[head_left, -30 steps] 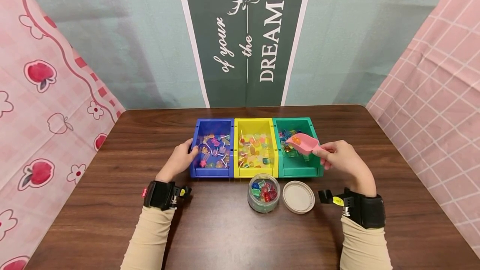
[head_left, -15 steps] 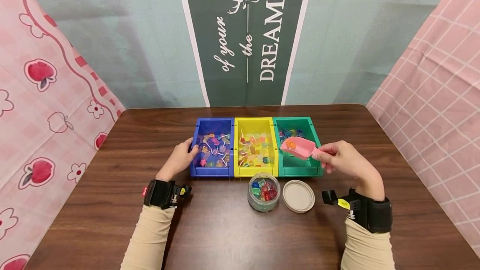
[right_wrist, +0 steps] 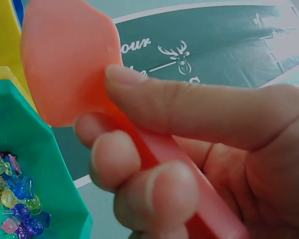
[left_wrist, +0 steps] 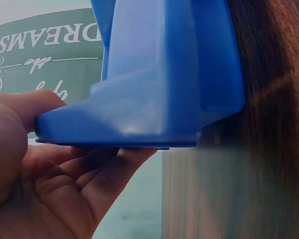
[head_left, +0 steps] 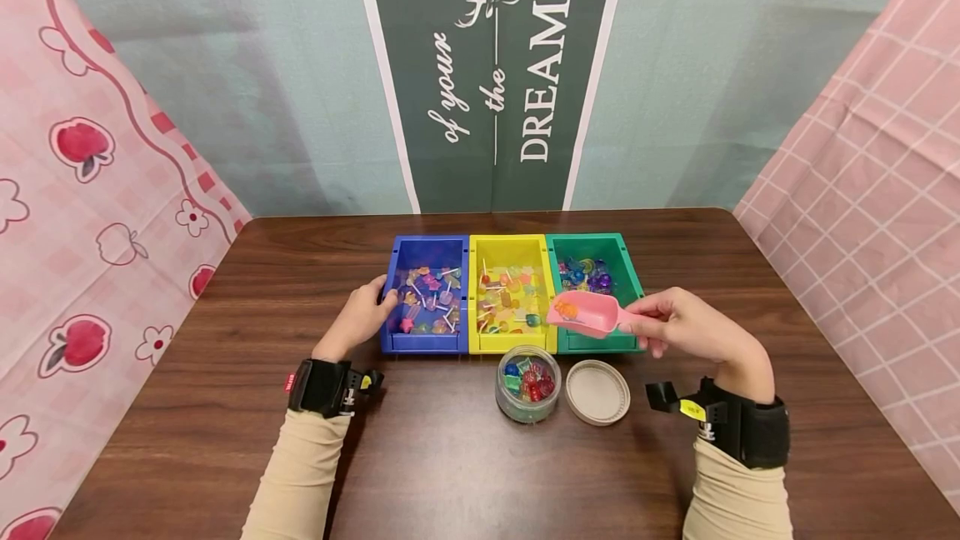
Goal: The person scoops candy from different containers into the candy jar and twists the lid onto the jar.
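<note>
The small pink plastic scoop (head_left: 592, 314), with a few orange translucent pieces (head_left: 566, 310) in it, is above the front part of the green plastic bin (head_left: 588, 246), which stands near the far edge of the brown wooden table (head_left: 450, 473). The right hand (head_left: 686, 325) clamps its thumb and curled fingers round the handle (right_wrist: 214, 214), and the left hand (head_left: 358, 319) grips the left side of the blue plastic bin (head_left: 423, 343). The scoop is probably light, stiff and rather smooth, so the handle seems the right place to hold, and the loose pieces may slide out if it tilts.
</note>
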### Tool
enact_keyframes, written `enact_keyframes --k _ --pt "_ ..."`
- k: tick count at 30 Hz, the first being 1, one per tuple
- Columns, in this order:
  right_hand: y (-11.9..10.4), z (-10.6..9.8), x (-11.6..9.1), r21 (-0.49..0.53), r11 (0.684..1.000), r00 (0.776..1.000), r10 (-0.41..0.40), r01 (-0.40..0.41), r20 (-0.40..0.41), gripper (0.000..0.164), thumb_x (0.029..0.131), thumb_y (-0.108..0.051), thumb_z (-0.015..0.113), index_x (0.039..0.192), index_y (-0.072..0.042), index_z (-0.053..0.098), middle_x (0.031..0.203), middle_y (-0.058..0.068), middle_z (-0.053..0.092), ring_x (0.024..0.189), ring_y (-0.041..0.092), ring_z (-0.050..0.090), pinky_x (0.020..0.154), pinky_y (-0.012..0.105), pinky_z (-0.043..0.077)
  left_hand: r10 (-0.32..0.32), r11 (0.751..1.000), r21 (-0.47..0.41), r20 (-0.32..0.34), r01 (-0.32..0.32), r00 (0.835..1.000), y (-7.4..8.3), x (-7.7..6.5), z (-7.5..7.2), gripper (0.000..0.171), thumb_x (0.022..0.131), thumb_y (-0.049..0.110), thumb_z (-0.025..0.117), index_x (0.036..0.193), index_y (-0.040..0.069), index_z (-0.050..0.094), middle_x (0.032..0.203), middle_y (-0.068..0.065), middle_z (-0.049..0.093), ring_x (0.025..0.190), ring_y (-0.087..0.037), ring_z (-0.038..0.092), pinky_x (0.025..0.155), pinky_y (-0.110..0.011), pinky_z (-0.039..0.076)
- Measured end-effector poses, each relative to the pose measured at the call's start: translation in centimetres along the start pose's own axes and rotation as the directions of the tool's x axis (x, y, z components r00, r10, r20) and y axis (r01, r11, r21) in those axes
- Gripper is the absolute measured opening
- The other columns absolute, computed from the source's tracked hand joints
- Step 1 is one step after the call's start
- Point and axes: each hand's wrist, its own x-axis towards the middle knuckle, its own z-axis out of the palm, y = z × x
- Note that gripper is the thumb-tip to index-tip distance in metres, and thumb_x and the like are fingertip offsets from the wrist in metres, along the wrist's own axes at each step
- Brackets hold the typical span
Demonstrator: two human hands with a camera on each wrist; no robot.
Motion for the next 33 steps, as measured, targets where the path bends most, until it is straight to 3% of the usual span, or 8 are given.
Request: enact_keyframes --k 7,17,27,33 --pt "-0.1 0.1 0.1 0.01 1.0 0.998 -0.027 0.026 0.061 0.015 0.09 -0.01 0.059 0.089 0.002 0.068 0.06 0.022 0.057 0.049 0.013 0.054 0.045 0.025 0.05 0.007 1.0 0.006 -0.008 -0.007 1.0 -0.1 0.0 0.1 0.045 0.097 0.011 0.043 0.134 -0.015 0.039 0.113 -0.032 0.06 0.093 -0.032 0.057 0.088 -0.054 0.05" --pt "-0.7 0.7 0.5 0.065 0.996 0.984 -0.072 0.062 0.16 0.015 0.089 -0.008 0.06 0.092 0.003 0.069 0.06 0.023 0.057 0.046 0.014 0.053 0.043 0.026 0.052 0.016 1.0 0.012 -0.011 -0.016 1.0 -0.3 0.1 0.0 0.044 0.097 0.01 0.044 0.133 -0.015 0.041 0.112 -0.032 0.061 0.092 -0.032 0.057 0.088 -0.054 0.05" --pt "-1.4 1.3 0.7 0.04 0.999 0.979 -0.022 0.015 0.205 0.017 0.084 -0.013 0.067 0.092 0.001 0.071 0.06 0.025 0.057 0.046 0.014 0.052 0.044 0.031 0.053 0.025 1.0 0.015 -0.016 -0.025 1.0 -0.3 0.2 0.0 0.043 0.096 0.011 0.044 0.132 -0.014 0.042 0.108 -0.03 0.062 0.089 -0.03 0.057 0.085 -0.053 0.05" --pt "-2.0 1.4 0.7 -0.012 1.0 0.978 -0.005 0.007 0.206 0.015 0.082 -0.012 0.069 0.088 0.001 0.072 0.059 0.023 0.058 0.043 0.022 0.052 0.043 0.033 0.053 0.021 1.0 0.013 -0.017 -0.02 1.0 -0.3 0.2 0.1 0.044 0.096 0.011 0.044 0.133 -0.014 0.041 0.109 -0.03 0.062 0.091 -0.031 0.057 0.087 -0.054 0.05"
